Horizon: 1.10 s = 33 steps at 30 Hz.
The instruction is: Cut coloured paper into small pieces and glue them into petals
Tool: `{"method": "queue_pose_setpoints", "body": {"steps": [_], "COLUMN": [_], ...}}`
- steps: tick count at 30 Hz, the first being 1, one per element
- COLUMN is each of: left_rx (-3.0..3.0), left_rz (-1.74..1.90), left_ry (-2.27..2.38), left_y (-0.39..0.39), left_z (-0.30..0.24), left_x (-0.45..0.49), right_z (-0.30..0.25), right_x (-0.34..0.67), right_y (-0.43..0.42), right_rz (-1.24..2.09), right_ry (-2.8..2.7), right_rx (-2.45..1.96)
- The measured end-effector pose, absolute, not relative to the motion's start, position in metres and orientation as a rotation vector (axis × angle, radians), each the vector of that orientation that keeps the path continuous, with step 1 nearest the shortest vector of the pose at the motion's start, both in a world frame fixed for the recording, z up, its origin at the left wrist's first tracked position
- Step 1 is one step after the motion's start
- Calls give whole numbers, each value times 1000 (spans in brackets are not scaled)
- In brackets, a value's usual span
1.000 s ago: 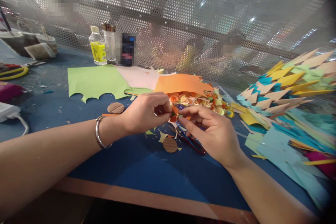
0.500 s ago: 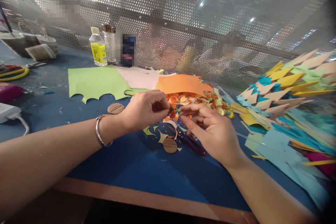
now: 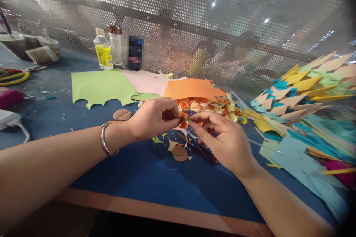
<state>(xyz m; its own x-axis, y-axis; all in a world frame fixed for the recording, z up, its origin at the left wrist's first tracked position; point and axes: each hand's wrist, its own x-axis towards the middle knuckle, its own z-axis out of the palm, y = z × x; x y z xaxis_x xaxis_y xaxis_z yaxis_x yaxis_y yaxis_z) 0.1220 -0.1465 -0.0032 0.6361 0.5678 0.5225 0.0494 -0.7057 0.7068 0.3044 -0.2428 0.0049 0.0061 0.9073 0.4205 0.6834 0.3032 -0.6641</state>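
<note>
Since half a second ago, our small orange paper flower [image 3: 184, 121] has shifted slightly toward our right hand [image 3: 226, 135], while most things on the blue table [image 3: 155, 189] stay put. We have the flower pinched between thumb and forefinger of our left hand [image 3: 154, 118], just on the near side of the orange paper sheet [image 3: 191, 88], our landmark. Our right thumb and forefinger are at the flower's edge; we cannot tell whether they grip it. Our hands are close together but apart.

Under the sheet's near edge and to its right spreads a pile of curled paper flowers [image 3: 232, 111]. Nearer us than the sheet lies a round wood-grain disc [image 3: 180, 153] among paper scraps. Left of the sheet are a pale pink sheet [image 3: 147, 80] and a scalloped green sheet [image 3: 102, 87]. Beyond those, left of our landmark, stands a white-capped clear bottle [image 3: 104, 53]; its yellow label carries dark characters too small for us to read. To the sheet's right rises a spiky folded-paper construction [image 3: 297, 90].
</note>
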Motion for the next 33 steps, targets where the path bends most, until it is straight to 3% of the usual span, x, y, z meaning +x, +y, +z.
{"method": "queue_pose_setpoints", "body": {"steps": [33], "left_rx": [2388], "left_rz": [1057], "left_ry": [464], "left_y": [-149], "left_z": [2], "left_x": [120], "right_z": [6], "right_x": [305], "right_y": [-243], "right_rz": [346], "right_ry": [-1723], "right_rx": [-1406]}}
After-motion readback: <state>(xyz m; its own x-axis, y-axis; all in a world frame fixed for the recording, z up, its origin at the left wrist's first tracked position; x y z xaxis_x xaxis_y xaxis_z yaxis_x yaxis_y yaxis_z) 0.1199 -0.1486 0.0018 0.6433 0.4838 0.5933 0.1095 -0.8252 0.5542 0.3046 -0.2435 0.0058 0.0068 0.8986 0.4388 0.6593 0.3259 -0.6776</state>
